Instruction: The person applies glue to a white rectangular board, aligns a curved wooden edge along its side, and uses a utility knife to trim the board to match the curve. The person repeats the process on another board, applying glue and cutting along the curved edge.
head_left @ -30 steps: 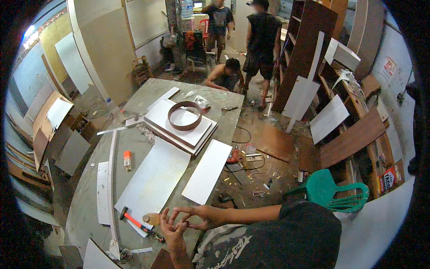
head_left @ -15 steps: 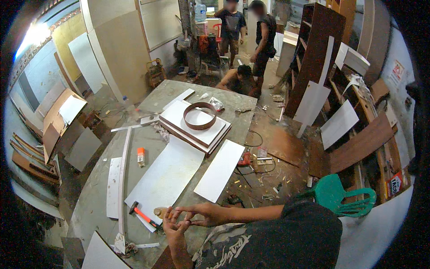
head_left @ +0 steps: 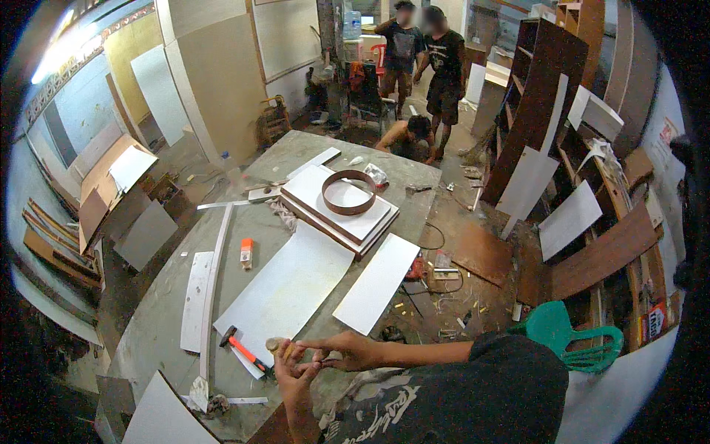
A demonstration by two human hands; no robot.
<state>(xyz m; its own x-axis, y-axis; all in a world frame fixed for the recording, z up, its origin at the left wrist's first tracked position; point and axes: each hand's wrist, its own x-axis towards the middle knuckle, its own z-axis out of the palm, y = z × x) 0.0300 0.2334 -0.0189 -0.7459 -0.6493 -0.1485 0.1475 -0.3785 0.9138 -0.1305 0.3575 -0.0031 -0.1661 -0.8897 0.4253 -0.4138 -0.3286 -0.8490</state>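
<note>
My left hand point(head_left: 296, 374) is raised over the near edge of the table, fingers curled around a small tan, rounded thing point(head_left: 276, 345) that looks like a tape roll. My right hand point(head_left: 347, 350) reaches in from the right, its fingertips bent against the left hand's fingers; what they pinch, if anything, is too small to make out. Just left of my hands, a hammer point(head_left: 244, 350) with a red-orange handle lies on a white sheet point(head_left: 285, 285). A white board point(head_left: 377, 283) lies beyond my right hand.
On the grey table point(head_left: 170, 325), a brown ring point(head_left: 349, 192) sits atop stacked white panels point(head_left: 325, 214). An orange-white box point(head_left: 246, 254) and a long strip point(head_left: 216, 288) lie leftward. A green chair point(head_left: 555, 333) stands at right. Three people are beyond the table, one crouching point(head_left: 407, 140).
The view has shifted slightly, so the table and room sit further right. My hands stay together, fingers slightly rearranged around the tan thing. A standing person at the back has turned.
</note>
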